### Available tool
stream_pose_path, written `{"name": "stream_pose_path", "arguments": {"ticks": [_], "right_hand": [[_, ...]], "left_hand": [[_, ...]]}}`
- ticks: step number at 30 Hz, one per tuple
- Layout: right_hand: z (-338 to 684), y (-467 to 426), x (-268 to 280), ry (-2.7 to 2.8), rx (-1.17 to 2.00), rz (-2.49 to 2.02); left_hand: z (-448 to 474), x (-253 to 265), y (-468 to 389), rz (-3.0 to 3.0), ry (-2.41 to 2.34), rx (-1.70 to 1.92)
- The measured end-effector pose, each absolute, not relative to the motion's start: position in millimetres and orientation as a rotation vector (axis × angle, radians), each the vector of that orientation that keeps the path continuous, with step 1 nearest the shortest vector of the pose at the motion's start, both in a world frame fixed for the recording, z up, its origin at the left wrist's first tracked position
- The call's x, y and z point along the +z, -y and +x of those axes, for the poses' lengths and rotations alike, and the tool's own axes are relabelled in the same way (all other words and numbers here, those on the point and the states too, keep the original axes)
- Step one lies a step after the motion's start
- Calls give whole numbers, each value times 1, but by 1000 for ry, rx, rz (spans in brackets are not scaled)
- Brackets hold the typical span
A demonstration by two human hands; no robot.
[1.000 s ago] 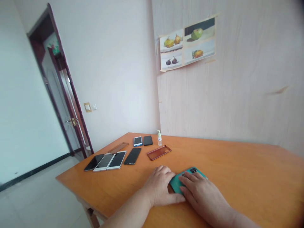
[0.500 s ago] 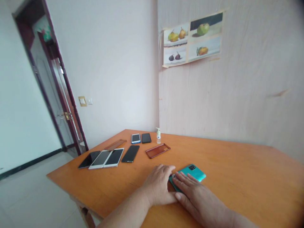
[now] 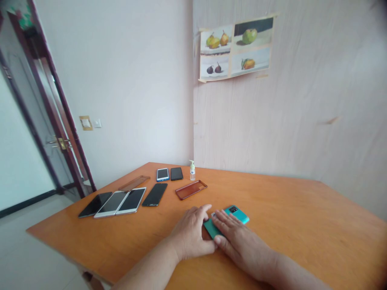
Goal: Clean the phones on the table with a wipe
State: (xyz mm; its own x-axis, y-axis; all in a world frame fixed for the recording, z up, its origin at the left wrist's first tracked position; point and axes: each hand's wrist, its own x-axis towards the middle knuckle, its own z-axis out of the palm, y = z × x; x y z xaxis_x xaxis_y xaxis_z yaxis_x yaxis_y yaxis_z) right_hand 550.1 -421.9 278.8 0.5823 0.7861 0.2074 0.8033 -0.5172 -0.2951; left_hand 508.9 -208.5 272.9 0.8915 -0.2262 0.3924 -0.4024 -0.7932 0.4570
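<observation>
A teal smartphone [image 3: 238,214] lies back up on the table, its dark camera block at the far right end. My left hand [image 3: 190,231] curls around the phone's left end, fingertips at the far edge and thumb at the near side. Across the phone's back lies my right hand [image 3: 238,241], its fingers stretched flat and its thumb close to my left thumb. A small whitish spot shows by the right fingertips; I cannot make out what it is. The middle of the phone is hidden under the right hand.
Farther left on the wooden table [image 3: 290,225] lie several phones, among them a black phone [image 3: 155,195] and a white phone [image 3: 131,200]. A brown phone case [image 3: 191,189], a clear brownish case [image 3: 134,183] and a pump bottle [image 3: 192,171] stand or lie near the back.
The view has turned slightly to the right, so everything sits farther left. My hands stay at the teal phone in nearly the same pose; a little more of its near side shows.
</observation>
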Motion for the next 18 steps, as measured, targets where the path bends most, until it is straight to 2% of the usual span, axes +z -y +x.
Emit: {"name": "stream_pose_path", "arguments": {"ticks": [4, 10, 18], "right_hand": [[543, 417, 287, 1384, -38, -2402], [574, 435, 275, 906, -202, -2727], [536, 412, 286, 1336, -38, -2394]], "left_hand": [[510, 271, 206, 2487, 488, 418], [508, 273, 208, 2443, 475, 394], [512, 270, 205, 2431, 481, 413]]}}
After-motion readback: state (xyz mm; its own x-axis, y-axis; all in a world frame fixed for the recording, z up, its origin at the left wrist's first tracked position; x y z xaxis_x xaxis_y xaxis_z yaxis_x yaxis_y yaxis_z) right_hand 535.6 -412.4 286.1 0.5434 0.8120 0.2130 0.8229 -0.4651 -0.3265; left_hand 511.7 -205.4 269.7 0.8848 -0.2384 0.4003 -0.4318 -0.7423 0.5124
